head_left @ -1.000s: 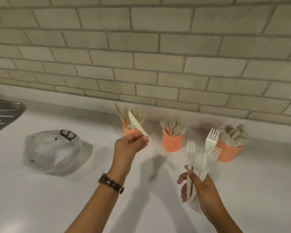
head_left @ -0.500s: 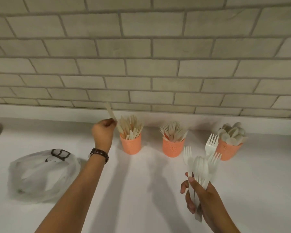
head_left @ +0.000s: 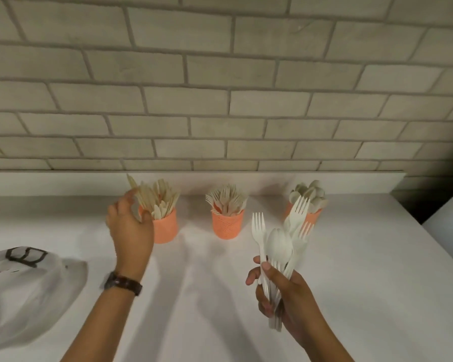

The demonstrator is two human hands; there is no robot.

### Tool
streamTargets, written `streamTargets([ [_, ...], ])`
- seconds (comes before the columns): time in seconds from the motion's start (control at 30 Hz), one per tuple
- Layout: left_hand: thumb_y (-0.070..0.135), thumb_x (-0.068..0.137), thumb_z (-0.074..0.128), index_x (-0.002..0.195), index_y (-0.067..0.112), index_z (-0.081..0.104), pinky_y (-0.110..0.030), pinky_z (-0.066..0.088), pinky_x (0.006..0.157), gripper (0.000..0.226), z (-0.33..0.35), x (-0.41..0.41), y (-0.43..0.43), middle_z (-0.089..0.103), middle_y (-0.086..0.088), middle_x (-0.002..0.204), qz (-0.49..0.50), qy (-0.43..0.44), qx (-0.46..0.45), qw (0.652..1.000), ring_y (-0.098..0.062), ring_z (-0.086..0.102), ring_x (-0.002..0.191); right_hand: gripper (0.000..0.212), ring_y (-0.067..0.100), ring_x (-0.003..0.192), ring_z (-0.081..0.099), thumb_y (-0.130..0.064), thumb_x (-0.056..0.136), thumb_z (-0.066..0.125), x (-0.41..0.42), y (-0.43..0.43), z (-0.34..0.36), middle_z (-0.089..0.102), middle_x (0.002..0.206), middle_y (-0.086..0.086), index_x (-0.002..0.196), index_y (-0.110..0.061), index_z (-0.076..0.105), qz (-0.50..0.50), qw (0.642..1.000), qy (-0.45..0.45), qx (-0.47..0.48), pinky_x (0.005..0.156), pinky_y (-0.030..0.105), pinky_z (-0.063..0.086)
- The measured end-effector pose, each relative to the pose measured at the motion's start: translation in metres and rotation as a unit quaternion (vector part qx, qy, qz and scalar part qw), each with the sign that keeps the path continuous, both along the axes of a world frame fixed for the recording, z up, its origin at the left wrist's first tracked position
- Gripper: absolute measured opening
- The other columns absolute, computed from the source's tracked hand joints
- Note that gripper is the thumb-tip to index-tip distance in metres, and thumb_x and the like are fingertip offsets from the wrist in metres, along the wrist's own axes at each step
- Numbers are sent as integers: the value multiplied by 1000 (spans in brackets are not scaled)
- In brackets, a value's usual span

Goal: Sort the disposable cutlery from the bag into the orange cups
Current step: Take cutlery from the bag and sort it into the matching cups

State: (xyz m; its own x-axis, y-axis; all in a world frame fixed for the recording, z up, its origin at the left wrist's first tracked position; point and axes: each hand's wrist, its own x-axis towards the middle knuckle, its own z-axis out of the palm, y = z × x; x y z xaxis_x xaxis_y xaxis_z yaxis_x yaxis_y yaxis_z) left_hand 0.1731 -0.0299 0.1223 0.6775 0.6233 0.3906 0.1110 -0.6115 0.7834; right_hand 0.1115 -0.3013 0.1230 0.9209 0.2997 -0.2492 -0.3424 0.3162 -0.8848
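Three orange cups stand in a row by the wall: the left cup [head_left: 166, 228] holds knives, the middle cup [head_left: 228, 227] forks, and the right cup [head_left: 315, 216] spoons. My left hand [head_left: 130, 228] is against the left cup's rim. Its fingers are closed on a pale knife [head_left: 132, 182] that leans out of the cup with its blade up. My right hand [head_left: 285, 291] grips a bunch of white cutlery [head_left: 279, 246], several forks and a spoon fanned upward, in front of the right cup. The white plastic bag [head_left: 24, 288] lies slumped at the left.
The white counter [head_left: 364, 270] runs to a raised ledge [head_left: 246, 182] under the brick wall. At the far right the counter ends at a dark gap [head_left: 419, 205]. I wear a dark watch [head_left: 123, 283] on my left wrist.
My left hand carried the knife from mid-counter to the left cup and has now dropped level with its rim, the knife's handle in the cup. My right hand kept its bunch. The view shifted right.
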Motion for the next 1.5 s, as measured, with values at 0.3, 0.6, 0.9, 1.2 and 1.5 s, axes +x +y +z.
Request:
streamTargets([
  [0.3, 22, 83, 66, 70, 17, 72, -16, 45, 59, 15, 24, -57, -153, 60, -12, 57, -367, 149, -301, 867, -11, 51, 47, 27, 17, 37, 41, -26, 92, 50, 0, -15, 8, 66, 78, 18, 92, -2, 60, 37, 996, -40, -65, 40, 22, 35],
  [0.6, 5, 76, 71, 61, 25, 75, -12, 50, 62, 25, 50, -2, -129, 65, 9, 53, -209, -38, -360, 909, -2, 55, 52, 34, 29, 47, 57, -30, 89, 59, 5, -51, 3, 65, 78, 16, 109, -4, 52, 32, 999, -10, -34, 44, 32, 52],
  [0.9, 13, 79, 70, 82, 9, 75, -24, 49, 71, 8, -3, 80, -113, 73, -4, 81, -112, 38, -124, 985, -19, 66, 74, 30, 17, 28, 35, -26, 87, 51, 10, -74, 0, 63, 72, 14, 106, -2, 50, -2, 998, -24, -64, 37, 19, 29],
  [1.2, 8, 74, 74, 117, 14, 61, -19, 39, 56, 45, -8, 58, -135, 62, -8, 78, -109, 58, -94, 988, -9, 46, 51, 11, 12, 35, 26, -12, 94, 53, 14, -82, 6, 53, 63, 9, 86, -6, 49, -7, 996, -11, -84, 41, 17, 20],
  [1.5, 26, 88, 59, 90, 24, 72, -16, 43, 75, 13, 25, -53, -209, 70, 8, 71, -435, 230, -250, 834, 3, 61, 73, 45, 13, 35, 32, -38, 84, 56, 6, -80, 9, 51, 60, 8, 96, 6, 55, 33, 997, -39, -53, 39, 20, 30],
])
